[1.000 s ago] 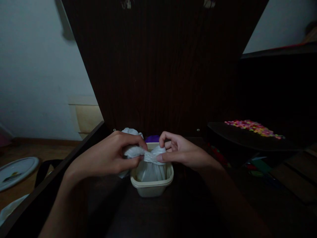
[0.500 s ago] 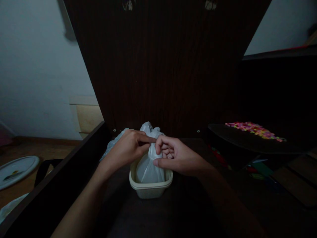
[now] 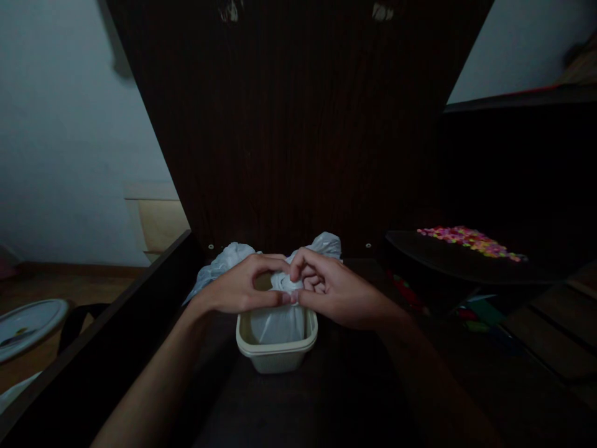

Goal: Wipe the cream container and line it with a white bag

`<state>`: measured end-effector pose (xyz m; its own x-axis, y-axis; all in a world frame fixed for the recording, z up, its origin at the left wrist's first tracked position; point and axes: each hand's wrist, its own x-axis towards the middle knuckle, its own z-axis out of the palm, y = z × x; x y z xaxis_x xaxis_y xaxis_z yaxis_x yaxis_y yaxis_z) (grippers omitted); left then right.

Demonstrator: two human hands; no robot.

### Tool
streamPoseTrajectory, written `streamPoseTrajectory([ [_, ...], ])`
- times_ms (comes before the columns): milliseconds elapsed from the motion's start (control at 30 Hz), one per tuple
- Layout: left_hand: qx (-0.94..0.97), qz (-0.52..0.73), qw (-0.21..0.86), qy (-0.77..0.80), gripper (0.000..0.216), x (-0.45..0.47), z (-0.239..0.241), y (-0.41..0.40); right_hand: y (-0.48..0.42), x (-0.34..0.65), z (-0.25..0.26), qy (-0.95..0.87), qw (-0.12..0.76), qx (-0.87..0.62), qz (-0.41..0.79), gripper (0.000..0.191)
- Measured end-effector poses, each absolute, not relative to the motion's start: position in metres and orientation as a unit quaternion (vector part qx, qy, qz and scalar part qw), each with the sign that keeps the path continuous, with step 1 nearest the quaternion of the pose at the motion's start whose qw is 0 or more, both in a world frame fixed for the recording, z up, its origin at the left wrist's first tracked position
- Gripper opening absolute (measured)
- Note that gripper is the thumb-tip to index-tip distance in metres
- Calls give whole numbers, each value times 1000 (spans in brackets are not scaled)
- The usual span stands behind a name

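A white plastic bag [image 3: 278,326] sits inside a small cream-coloured tub [image 3: 277,359] on the dark wooden surface. Its gathered neck stands above the rim, between my two hands. On the left, my left hand [image 3: 249,283] curves round the neck, with thumb and fingers closed on the plastic. My right hand [image 3: 324,286] pinches the same neck from the right, fingers curled and its thumb tip meeting the left thumb. Part of the neck is hidden behind my fingers. Loose white plastic shows behind the right hand.
Crumpled plastic [image 3: 228,258] lies behind my left forearm. A tall dark panel [image 3: 298,124] rises at the back, and a raised edge board [image 3: 116,311] runs along the left. Colourful beads [image 3: 471,241] rest on a dark ledge at right. A white lid-like disc [image 3: 32,323] is at lower left.
My left thumb has come round to the near side of the bag's neck and meets the right thumb. The bag's loose top has flopped back to the right. The view has shifted slightly.
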<state>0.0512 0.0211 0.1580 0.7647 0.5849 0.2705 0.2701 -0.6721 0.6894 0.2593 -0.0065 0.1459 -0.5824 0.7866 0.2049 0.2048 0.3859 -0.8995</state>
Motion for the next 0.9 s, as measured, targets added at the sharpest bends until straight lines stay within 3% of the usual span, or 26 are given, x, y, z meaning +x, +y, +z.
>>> streamPoseTrajectory([
  [300, 870, 242, 301, 308, 15, 54, 149, 26, -8, 256, 153, -790, 340, -432, 272, 13],
  [533, 852, 301, 279, 325, 14, 56, 146, 28, -6, 251, 142, -795, 324, -412, 304, 12],
  [700, 811, 380, 233, 378, 8, 64, 147, 23, -14, 248, 144, -800, 304, -421, 300, 22],
  [900, 813, 404, 89, 409, 8, 68, 150, 14, -17, 247, 146, -778, 320, -446, 305, 26],
])
